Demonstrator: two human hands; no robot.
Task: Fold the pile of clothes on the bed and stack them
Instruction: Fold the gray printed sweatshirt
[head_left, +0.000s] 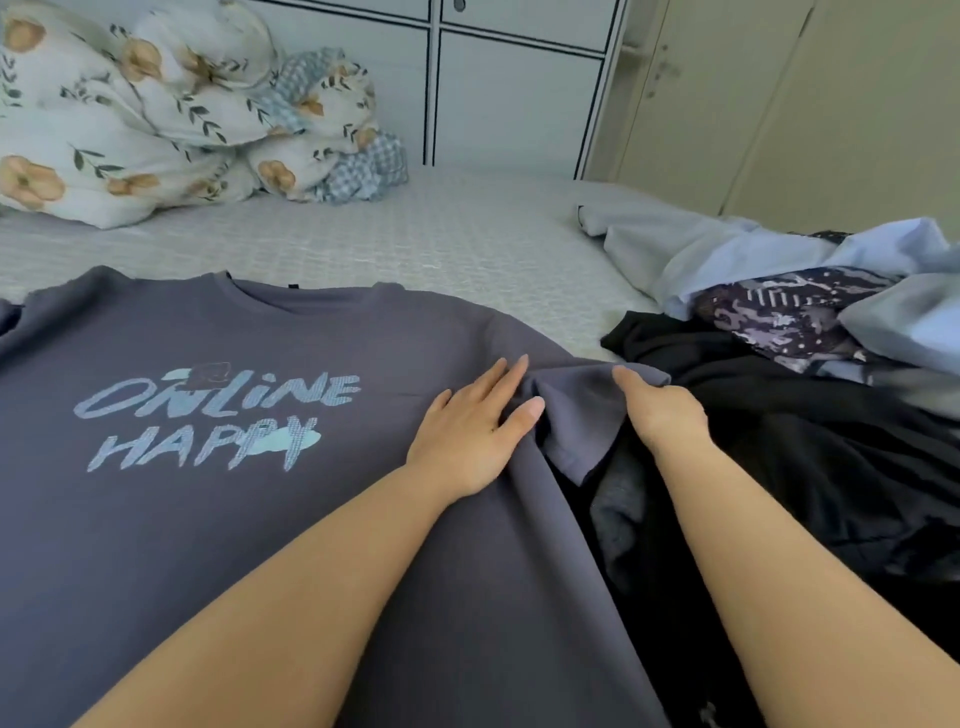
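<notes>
Now | tee (218, 519) reads "ONLINE HAPPY" | R hand (662, 415) grips sleeve (582, 410)

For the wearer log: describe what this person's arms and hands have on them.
Both forearms are bare as far as the frame shows: no sleeve or cuff in view. The left hand and right hand wear no gloves, and no watch, bracelet or ring is visible. The left hand's fingernails look short and unpainted. The right hand's fingertips are hidden.
</notes>
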